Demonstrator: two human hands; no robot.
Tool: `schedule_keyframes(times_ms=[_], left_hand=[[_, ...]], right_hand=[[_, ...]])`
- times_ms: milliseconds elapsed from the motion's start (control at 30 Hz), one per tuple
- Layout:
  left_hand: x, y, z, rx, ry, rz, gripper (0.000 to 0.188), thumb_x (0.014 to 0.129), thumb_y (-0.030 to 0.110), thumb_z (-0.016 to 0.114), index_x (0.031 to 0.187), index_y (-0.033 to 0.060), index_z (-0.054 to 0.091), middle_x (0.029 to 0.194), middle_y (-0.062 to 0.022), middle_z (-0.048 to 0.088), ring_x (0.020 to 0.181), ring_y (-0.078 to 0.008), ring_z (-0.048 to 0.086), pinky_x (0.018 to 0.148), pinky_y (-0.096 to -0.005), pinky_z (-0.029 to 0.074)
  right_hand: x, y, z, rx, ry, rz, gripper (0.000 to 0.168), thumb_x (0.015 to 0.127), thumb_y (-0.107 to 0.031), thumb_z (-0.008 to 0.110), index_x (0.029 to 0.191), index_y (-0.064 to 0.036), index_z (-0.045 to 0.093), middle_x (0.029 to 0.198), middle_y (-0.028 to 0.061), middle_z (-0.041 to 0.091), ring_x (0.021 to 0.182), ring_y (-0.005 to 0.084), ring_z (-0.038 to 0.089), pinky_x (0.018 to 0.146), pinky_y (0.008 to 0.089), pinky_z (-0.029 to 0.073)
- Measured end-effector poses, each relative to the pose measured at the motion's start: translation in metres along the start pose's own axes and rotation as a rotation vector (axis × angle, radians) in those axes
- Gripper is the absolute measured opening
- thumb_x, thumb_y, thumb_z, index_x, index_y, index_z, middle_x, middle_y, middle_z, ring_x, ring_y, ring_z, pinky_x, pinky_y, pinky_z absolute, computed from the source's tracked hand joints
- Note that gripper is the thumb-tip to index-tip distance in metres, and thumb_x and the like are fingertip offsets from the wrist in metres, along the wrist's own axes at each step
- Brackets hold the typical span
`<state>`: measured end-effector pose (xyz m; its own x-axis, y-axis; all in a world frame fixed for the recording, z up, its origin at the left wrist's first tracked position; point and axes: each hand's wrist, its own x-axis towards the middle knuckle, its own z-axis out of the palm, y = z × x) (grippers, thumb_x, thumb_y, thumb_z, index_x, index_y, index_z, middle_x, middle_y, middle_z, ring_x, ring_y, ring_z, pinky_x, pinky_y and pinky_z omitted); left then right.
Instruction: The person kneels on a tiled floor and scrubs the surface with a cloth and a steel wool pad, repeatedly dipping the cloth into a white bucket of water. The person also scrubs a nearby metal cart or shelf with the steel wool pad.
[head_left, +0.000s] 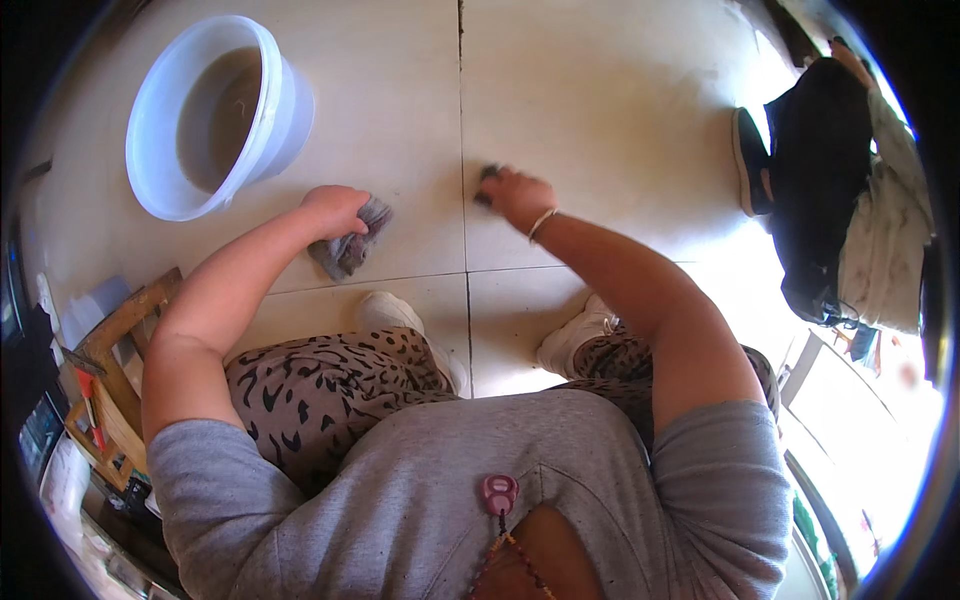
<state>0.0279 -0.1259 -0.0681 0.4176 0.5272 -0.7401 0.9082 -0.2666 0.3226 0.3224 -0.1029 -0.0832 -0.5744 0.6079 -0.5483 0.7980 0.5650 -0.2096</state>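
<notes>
My left hand (336, 210) grips a crumpled, damp-looking grey cloth (349, 251) against the pale tiled floor (405, 97). To the right, my right hand (529, 199) has its fingers closed on a small dark object (487, 184). Motion blur keeps me from telling what that object is; it is at the floor, close to the long dark seam (463, 217) between tiles. A translucent white plastic bucket (292, 120) stands beyond my left hand, with murky brownish water (221, 124) in it.
At the right stands another person in dark clothing (817, 172), one dark shoe (750, 161) on the floor. Left of my arm is a wooden chair or stool frame (131, 315) with a red-handled tool (88, 390). My white shoes (390, 311) are planted below my hands.
</notes>
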Motion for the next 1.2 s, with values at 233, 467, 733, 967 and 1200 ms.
schedule_keyframes(times_ms=[233, 467, 733, 967, 1200], left_hand=[[0.006, 0.019, -0.005, 0.019, -0.04, -0.017, 0.03, 0.073, 0.027, 0.063, 0.093, 0.0061, 0.055, 0.092, -0.012, 0.06, 0.089, -0.0297, 0.056, 0.074, -0.0394, 0.045], [0.001, 0.021, -0.001, 0.026, 0.002, -0.076, 0.029, 0.075, 0.026, 0.061, 0.095, 0.0069, 0.054, 0.093, -0.011, 0.059, 0.088, -0.029, 0.057, 0.072, -0.0389, 0.046], [0.004, 0.025, -0.001, 0.014, 0.02, -0.081, 0.029, 0.073, 0.025, 0.062, 0.092, 0.0062, 0.053, 0.091, -0.0121, 0.059, 0.087, -0.0296, 0.057, 0.071, -0.0403, 0.046], [0.001, 0.026, -0.003, 0.026, -0.006, -0.104, 0.028, 0.074, 0.025, 0.062, 0.094, 0.0078, 0.053, 0.091, -0.0112, 0.06, 0.087, -0.0288, 0.058, 0.07, -0.0396, 0.046], [0.001, 0.026, -0.007, 0.027, -0.021, -0.093, 0.029, 0.073, 0.025, 0.063, 0.094, 0.0072, 0.053, 0.091, -0.0107, 0.06, 0.088, -0.0281, 0.057, 0.07, -0.0395, 0.046]], right_hand=[[-0.019, -0.013, -0.006, -0.042, -0.146, -0.033, 0.02, 0.085, -0.025, 0.04, 0.098, -0.021, 0.054, 0.099, 0.0098, 0.052, 0.093, 0.0254, 0.054, 0.074, 0.0381, 0.046], [0.026, 0.051, -0.03, 0.175, 0.286, 0.516, 0.025, 0.073, -0.019, 0.056, 0.098, -0.02, 0.056, 0.1, 0.01, 0.052, 0.092, 0.0294, 0.053, 0.077, 0.0403, 0.045], [0.065, 0.114, -0.022, 0.264, 0.578, 0.623, 0.02, 0.079, -0.024, 0.05, 0.095, -0.021, 0.06, 0.099, 0.0118, 0.056, 0.09, 0.0277, 0.056, 0.075, 0.0401, 0.047], [0.052, -0.024, -0.006, 0.077, 0.166, -0.056, 0.018, 0.082, -0.027, 0.047, 0.09, -0.022, 0.061, 0.098, 0.0066, 0.053, 0.095, 0.0247, 0.053, 0.076, 0.0377, 0.046], [0.019, -0.089, 0.02, 0.362, -0.09, -0.179, 0.034, 0.078, -0.038, 0.048, 0.096, -0.01, 0.054, 0.1, 0.013, 0.055, 0.092, 0.03, 0.054, 0.079, 0.0395, 0.044]])
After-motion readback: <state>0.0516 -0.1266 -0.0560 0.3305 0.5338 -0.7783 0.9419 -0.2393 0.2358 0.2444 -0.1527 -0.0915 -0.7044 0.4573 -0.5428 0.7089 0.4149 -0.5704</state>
